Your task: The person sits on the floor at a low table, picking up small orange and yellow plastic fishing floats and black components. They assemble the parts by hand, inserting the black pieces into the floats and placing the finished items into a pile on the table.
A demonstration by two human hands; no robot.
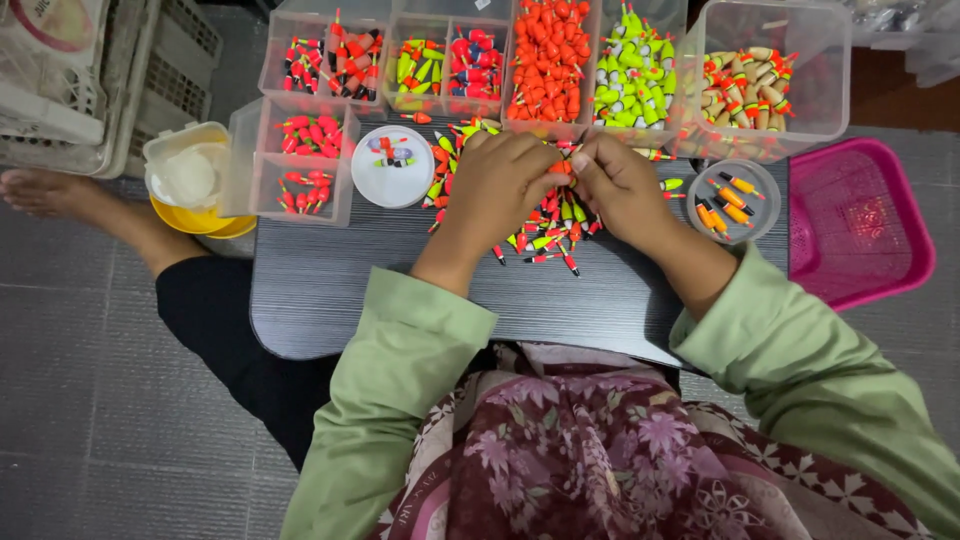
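My left hand (497, 180) and my right hand (620, 178) meet over the dark low table (330, 290), fingertips pinched together on one small orange fishing float (562, 167). Under and between the hands lies a loose pile of floats (548, 232) in red, orange, yellow-green and black. Both sleeves are light green. How the float is shared between the fingers is partly hidden.
Clear plastic boxes of sorted floats line the far edge: red ones (305, 160), orange ones (548, 62), yellow-green ones (630, 70), wooden-coloured ones (750, 85). A white round lid (392, 166) and a clear round tub (732, 200) hold a few. A pink basket (860, 222) sits right, a yellow bowl (190, 215) left.
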